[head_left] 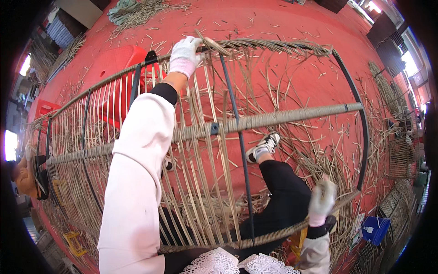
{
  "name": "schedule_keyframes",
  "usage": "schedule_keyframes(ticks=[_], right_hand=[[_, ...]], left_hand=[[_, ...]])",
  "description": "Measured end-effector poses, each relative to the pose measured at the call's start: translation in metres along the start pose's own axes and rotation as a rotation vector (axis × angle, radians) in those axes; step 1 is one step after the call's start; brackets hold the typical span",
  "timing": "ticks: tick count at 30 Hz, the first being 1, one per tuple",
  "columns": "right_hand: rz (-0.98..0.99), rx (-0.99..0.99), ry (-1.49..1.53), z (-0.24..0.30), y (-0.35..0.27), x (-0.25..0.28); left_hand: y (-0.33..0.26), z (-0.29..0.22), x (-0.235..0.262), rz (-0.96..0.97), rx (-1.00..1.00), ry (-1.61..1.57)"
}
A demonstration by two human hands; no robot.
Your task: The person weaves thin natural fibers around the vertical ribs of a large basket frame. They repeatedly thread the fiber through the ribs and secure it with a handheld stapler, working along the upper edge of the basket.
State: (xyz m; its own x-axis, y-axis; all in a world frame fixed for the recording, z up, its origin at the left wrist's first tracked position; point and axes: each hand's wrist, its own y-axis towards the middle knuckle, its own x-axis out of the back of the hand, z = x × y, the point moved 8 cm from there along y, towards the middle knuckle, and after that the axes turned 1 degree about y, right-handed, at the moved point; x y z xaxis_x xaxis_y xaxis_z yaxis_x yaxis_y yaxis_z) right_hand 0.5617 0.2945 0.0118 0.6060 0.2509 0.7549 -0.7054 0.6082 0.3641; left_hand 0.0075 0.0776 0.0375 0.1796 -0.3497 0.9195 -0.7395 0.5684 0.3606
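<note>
Across my lap lies a long black metal frame (363, 137), partly woven with tan wicker strips (196, 160). A middle bar (283, 117) wrapped in wicker runs along its length. My left hand (185, 57), in a white glove, is closed over the far rail, next to a bundle of strip ends (214, 45). The strips stretch between the rails on the left and middle; the right part has open gaps. My right hand (322, 201), also gloved, is at the near rail (283, 234) on the right. Motion smears its fingers, so its hold is unclear.
Loose wicker strips (319, 160) litter the red floor (273, 23). Beyond the frame stands a red plastic seat (123, 61). A blue box (375, 229) lies at the right, a yellow stool (74, 243) at the lower left. Another person (27, 178) is at the far left.
</note>
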Motion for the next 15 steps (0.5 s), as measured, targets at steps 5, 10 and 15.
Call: schedule_keyframes(ticks=[5,10,15], right_hand=[[0.571,0.19,0.513,0.118,0.081,-0.225],[0.618,-0.123,0.953,0.183,0.194,-0.4],[0.58,0.078,1.334,0.232,0.287,-0.44]], left_hand=[[0.02,0.022,-0.022,0.002,-0.085,-0.309],[0.065,0.053,-0.057,0.364,0.059,-0.636],[0.082,0.063,-0.089,0.788,0.176,-0.612]])
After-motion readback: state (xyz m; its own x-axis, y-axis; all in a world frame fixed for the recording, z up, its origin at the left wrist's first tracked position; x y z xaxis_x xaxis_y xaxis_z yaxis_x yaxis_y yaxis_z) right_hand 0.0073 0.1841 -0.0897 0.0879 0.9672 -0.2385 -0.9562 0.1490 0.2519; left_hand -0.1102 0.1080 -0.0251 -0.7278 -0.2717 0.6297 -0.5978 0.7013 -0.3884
